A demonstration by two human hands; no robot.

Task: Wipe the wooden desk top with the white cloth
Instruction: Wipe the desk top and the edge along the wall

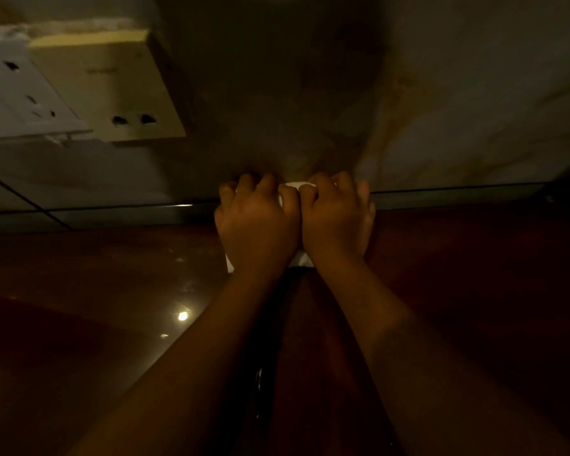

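Observation:
The dark, glossy wooden desk top (96, 307) fills the lower half of the head view. My left hand (255, 222) and my right hand (338, 218) lie side by side at the desk's far edge, close to the wall. Both press down on the white cloth (298, 185), fingers curled over it. Only small bits of the cloth show: a strip between the knuckles and corners below the wrists. The rest is hidden under my hands.
A stained pale wall (458, 110) rises right behind the desk. Two wall sockets, one white (20, 93) and one cream (119, 90), sit at upper left. A dark strip (112, 210) runs along the desk's back edge. A lamp glare (182, 315) reflects on the wood.

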